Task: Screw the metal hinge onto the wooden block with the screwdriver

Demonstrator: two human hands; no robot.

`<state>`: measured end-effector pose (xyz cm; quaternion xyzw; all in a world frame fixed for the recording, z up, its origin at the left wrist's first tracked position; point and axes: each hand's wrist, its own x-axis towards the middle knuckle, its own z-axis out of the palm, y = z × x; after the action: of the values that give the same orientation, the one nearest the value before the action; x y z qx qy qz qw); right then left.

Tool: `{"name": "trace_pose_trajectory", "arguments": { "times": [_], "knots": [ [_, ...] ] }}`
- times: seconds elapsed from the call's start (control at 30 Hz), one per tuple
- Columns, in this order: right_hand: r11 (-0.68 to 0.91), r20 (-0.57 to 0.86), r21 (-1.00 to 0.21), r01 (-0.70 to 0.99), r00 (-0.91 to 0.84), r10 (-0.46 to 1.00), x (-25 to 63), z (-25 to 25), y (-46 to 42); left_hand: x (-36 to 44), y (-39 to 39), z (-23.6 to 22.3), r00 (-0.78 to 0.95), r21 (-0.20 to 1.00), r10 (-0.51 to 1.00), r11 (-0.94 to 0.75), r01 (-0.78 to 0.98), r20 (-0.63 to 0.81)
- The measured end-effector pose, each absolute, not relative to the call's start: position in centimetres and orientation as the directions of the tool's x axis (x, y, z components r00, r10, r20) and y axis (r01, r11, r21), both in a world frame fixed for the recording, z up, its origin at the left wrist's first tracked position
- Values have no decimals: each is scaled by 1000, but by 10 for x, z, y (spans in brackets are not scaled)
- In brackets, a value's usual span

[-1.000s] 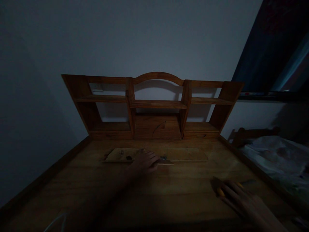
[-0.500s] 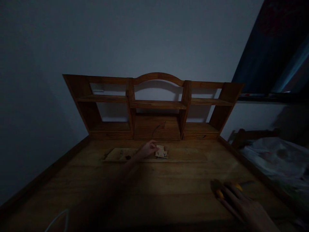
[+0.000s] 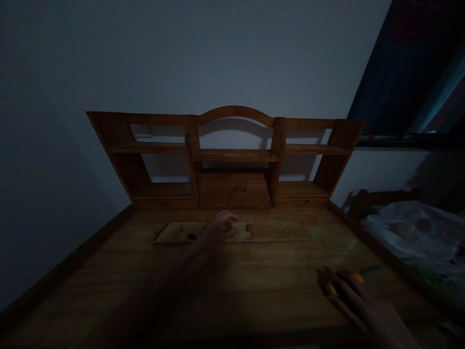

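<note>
- L hand (image 3: 218,227) is at the left side of the pale piece (image 3: 242,231), which sits mid-way along the long board (image 3: 281,231) on the counter (image 3: 272,276); fingers curled, but blurred, so can't tell if they're together or clamped on it
- R hand (image 3: 366,300) lies over the yellow-handled tool (image 3: 359,277), right side of counter; fingers bent across it, grip tightness unclear
- For good handling, prob. best: light hold at the piece's edge, board kept steady, R fingers well off the blade, esp. in this dim light
- Board's long axis runs L–R, approx. parallel to the shelf unit (image 3: 236,155), ragged end to L
- Piece looks squarish, no clear long axis or pointing end
- Tool's blade points R and slightly away
</note>
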<state>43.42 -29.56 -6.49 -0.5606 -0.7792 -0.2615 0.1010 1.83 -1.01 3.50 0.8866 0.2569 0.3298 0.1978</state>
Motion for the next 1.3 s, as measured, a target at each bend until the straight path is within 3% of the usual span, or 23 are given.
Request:
{"name": "trace_pose_trajectory", "arguments": {
  "times": [0.13, 0.27, 0.37, 0.47, 0.6, 0.7, 0.83, 1.0, 1.1, 1.23, 1.3],
  "knots": [
    [200, 465, 184, 963, -264, 845, 428, -62, -294, 10, -48, 39, 881, 112, 320, -947, 300, 349],
    [182, 449, 149, 972, -231, 863, 429, -62, -294, 6, -69, 35, 917, 34, 294, -955, 296, 270],
    [177, 433, 127, 976, -215, 875, 433, -65, -294, 6, -67, 26, 902, 100, 329, -944, 313, 279],
    [170, 419, 112, 979, -202, 885, 435, -67, -294, 13, -54, 17, 860, 257, 376, -919, 299, 344],
    [132, 423, 68, 989, -149, 894, 433, -68, -293, 29, -31, 19, 684, 484, 513, -836, 260, 519],
    [114, 431, 21, 993, -112, 896, 431, -67, -293, 42, -10, 22, 572, 552, 575, -799, 239, 585],
    [114, 444, 12, 993, -108, 890, 431, -68, -293, 54, 17, 9, 528, 614, 651, -739, 277, 546],
    [143, 436, -7, 990, -125, 891, 434, -70, -295, 56, 35, -13, 517, 706, 766, -603, 371, 382],
    [137, 430, 43, 990, -142, 892, 434, -71, -295, 56, 38, -19, 519, 752, 799, -535, 385, 303],
    [107, 424, 111, 988, -144, 894, 433, -75, -296, 57, 37, -15, 511, 769, 808, -518, 375, 294],
    [107, 423, 109, 988, -144, 895, 432, -77, -297, 56, 31, -5, 510, 760, 783, -560, 329, 357]
  ]
}}
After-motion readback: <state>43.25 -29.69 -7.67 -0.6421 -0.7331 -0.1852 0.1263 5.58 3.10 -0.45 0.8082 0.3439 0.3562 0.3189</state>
